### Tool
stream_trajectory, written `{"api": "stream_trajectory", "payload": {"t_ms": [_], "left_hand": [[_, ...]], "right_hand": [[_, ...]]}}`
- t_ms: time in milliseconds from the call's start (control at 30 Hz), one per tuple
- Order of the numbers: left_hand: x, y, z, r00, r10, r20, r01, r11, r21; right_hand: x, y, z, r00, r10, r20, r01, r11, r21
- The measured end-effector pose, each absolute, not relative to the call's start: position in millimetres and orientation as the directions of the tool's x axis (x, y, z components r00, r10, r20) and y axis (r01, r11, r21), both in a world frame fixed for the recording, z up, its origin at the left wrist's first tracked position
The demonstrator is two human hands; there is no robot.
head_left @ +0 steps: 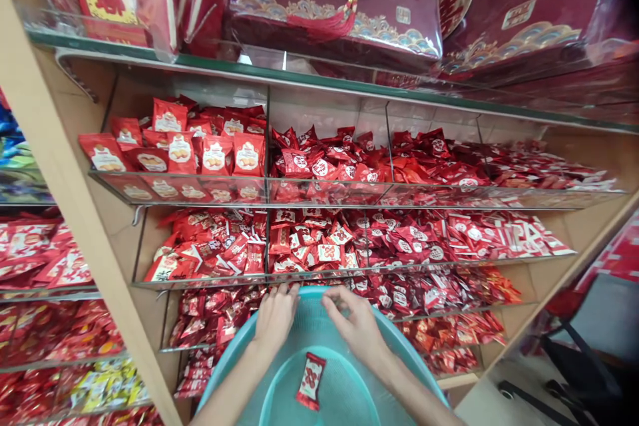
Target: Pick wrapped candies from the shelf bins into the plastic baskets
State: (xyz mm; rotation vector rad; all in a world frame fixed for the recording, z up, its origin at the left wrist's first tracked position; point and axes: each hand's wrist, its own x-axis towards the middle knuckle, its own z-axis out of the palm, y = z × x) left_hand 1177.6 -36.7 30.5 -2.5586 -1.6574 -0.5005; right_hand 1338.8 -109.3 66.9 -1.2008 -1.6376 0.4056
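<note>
A teal plastic basket with mesh sides is in front of me, low in the view. On its bottom lies one small red-and-white wrapped snack packet. My left hand is at the basket's far rim, its fingers bent over the edge and their tips hidden. Just right of it, my right hand hovers over the inside near the same rim, fingers loosely curled and apart, with nothing visible in them. Beyond the hands, similar packets fill a clear shelf bin.
Several tiers of clear bins hold red wrapped sweets. A glass shelf above carries dark red gift bags. A wooden upright stands at left, with more candy shelves beyond. A black chair is at lower right.
</note>
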Motion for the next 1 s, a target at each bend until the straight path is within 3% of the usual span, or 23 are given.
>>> {"api": "stream_trajectory", "payload": {"t_ms": [133, 233, 300, 400, 633, 767, 867, 1000], "left_hand": [[1179, -32, 42, 0.394, 0.884, 0.250, 0.890, -0.435, 0.137], [1179, -34, 43, 0.381, 0.888, 0.257, 0.893, -0.425, 0.145], [1179, -36, 40, 0.373, 0.882, 0.288, 0.887, -0.430, 0.168], [1177, -38, 32, 0.337, 0.886, 0.318, 0.893, -0.408, 0.191], [1175, -39, 29, 0.323, 0.896, 0.304, 0.898, -0.392, 0.202], [1173, -37, 26, 0.325, 0.888, 0.325, 0.890, -0.403, 0.213], [1172, -35, 22, 0.328, 0.880, 0.342, 0.886, -0.412, 0.211], [1171, -34, 21, 0.319, 0.880, 0.350, 0.892, -0.404, 0.203]], "right_hand": [[1315, -90, 115, -0.209, 0.671, 0.711, 0.661, 0.633, -0.403], [1296, -67, 138, -0.336, 0.566, 0.753, 0.759, 0.636, -0.140], [1286, -54, 144, -0.386, 0.552, 0.739, 0.801, 0.598, -0.028], [1275, -43, 145, -0.388, 0.590, 0.708, 0.847, 0.531, 0.022], [1276, -31, 145, -0.308, 0.621, 0.721, 0.847, 0.524, -0.089], [1289, -22, 154, -0.070, 0.611, 0.788, 0.708, 0.587, -0.392], [1299, -23, 161, 0.150, 0.667, 0.730, 0.481, 0.596, -0.643], [1309, -34, 165, 0.206, 0.742, 0.637, 0.231, 0.596, -0.769]]}}
